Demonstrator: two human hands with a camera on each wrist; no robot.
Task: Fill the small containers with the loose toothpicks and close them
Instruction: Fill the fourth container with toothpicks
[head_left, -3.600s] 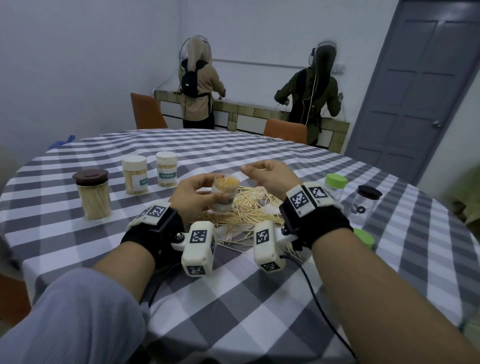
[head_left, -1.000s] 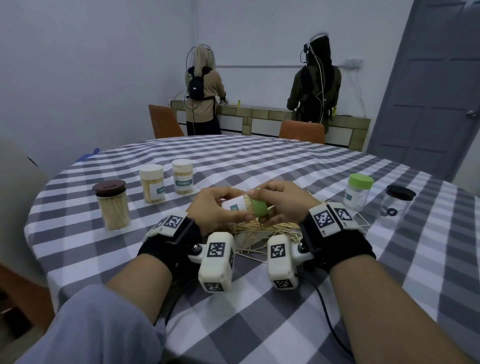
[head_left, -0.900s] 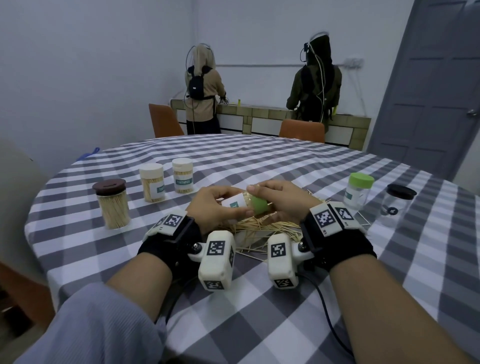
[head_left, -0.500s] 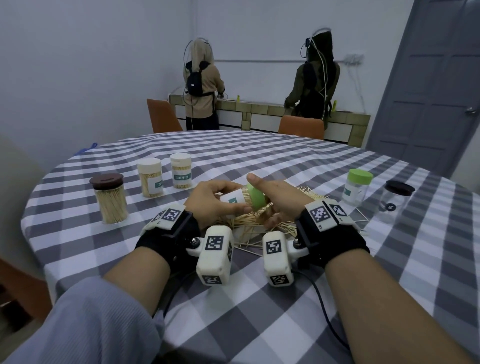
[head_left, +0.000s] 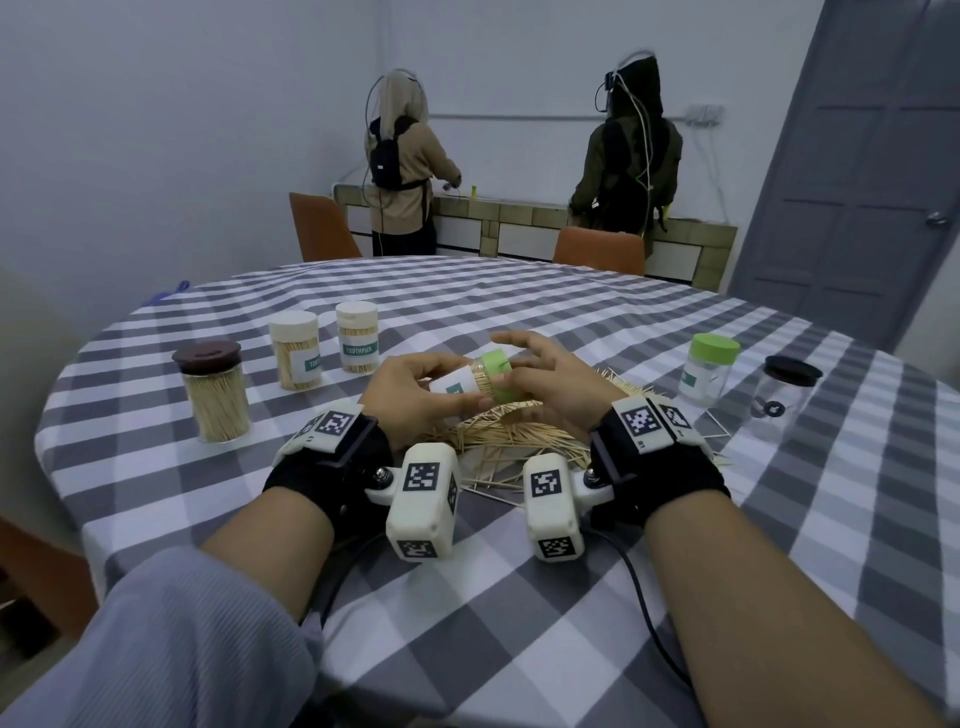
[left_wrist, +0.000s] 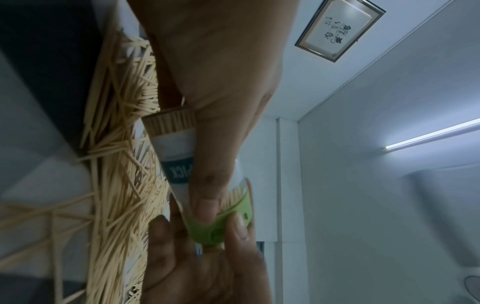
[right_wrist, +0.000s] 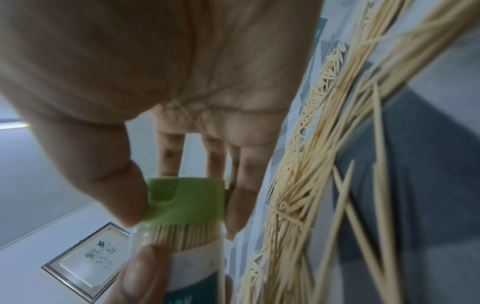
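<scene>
My left hand (head_left: 465, 383) grips a small clear container (head_left: 457, 388) packed with toothpicks, tipped on its side above the loose toothpick pile (head_left: 519, 434). A green lid (head_left: 500, 370) sits on its mouth. My right hand (head_left: 514, 366) pinches that lid between thumb and a finger, while its other fingers spread out. The left wrist view shows the container (left_wrist: 179, 158) and lid (left_wrist: 223, 224) with my thumb laid across the label. In the right wrist view the lid (right_wrist: 187, 199) caps the toothpick tips, and the pile (right_wrist: 311, 185) lies to the right.
A brown-lidded jar (head_left: 210, 389) and two white-lidded containers (head_left: 293, 356) (head_left: 357, 338), all full, stand at the left. A green-lidded container (head_left: 709, 369) and a black-lidded clear jar (head_left: 784, 395) stand at the right. Two people work at a back counter beyond two chairs.
Earlier my left hand held the container upright and open. It now lies tilted with the green lid on. Over the last second my right fingers have shifted round the lid and spread.
</scene>
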